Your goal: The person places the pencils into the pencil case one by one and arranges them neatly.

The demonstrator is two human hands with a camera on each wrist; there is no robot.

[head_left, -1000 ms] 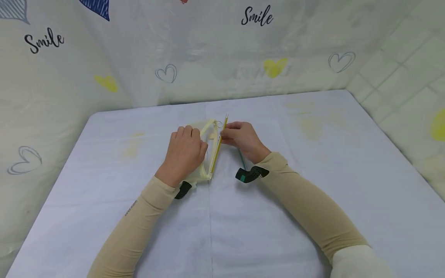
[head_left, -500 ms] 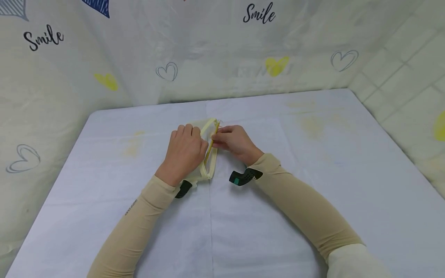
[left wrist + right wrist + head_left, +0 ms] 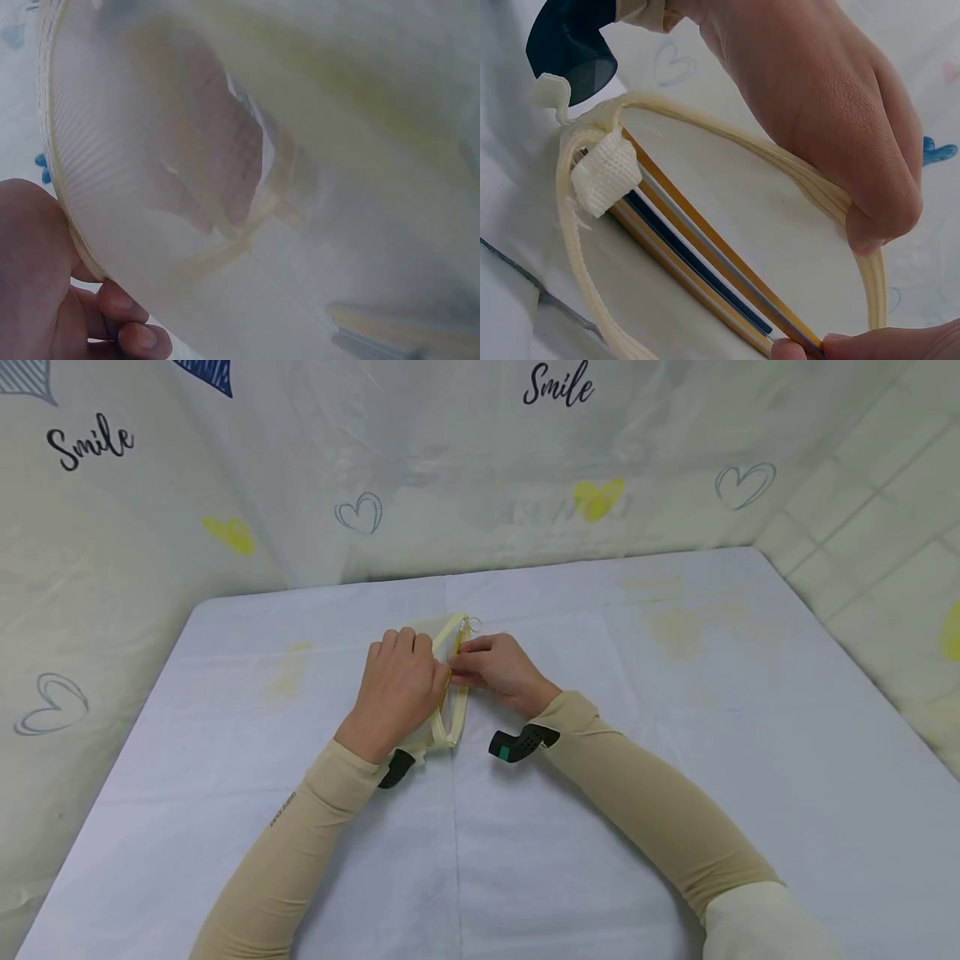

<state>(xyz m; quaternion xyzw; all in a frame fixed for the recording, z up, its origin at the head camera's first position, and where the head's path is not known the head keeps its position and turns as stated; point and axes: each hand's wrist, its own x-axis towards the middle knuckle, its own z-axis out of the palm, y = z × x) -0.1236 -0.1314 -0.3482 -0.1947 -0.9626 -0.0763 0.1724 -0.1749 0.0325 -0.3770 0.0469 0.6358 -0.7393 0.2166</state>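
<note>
A translucent pouch with a pale yellow zipper edge (image 3: 448, 727) stands with its mouth spread. My left hand (image 3: 401, 685) grips one side of this edge; in the left wrist view its thumb and curled fingers (image 3: 124, 304) hold the rim. At the mouth, my right hand (image 3: 506, 672) pinches a yellow pencil with grey stripes (image 3: 720, 240) between thumb and fingertips. The pencil lies lengthwise in the opening. Beside it in the pouch, the right wrist view shows a dark blue pencil-like stick (image 3: 705, 270) and another yellow striped one (image 3: 682, 274).
A white fabric tab (image 3: 607, 176) sits at one end of the zipper. The white-covered table (image 3: 600, 827) reaches back to a printed wall sheet (image 3: 465, 485). Black wrist cameras hang under both wrists, the right one (image 3: 525, 743) close over the table.
My right hand has moved left and slightly down, bringing the yellow pencil from beside the pouch into its mouth. The left hand has stayed in place on the edge.
</note>
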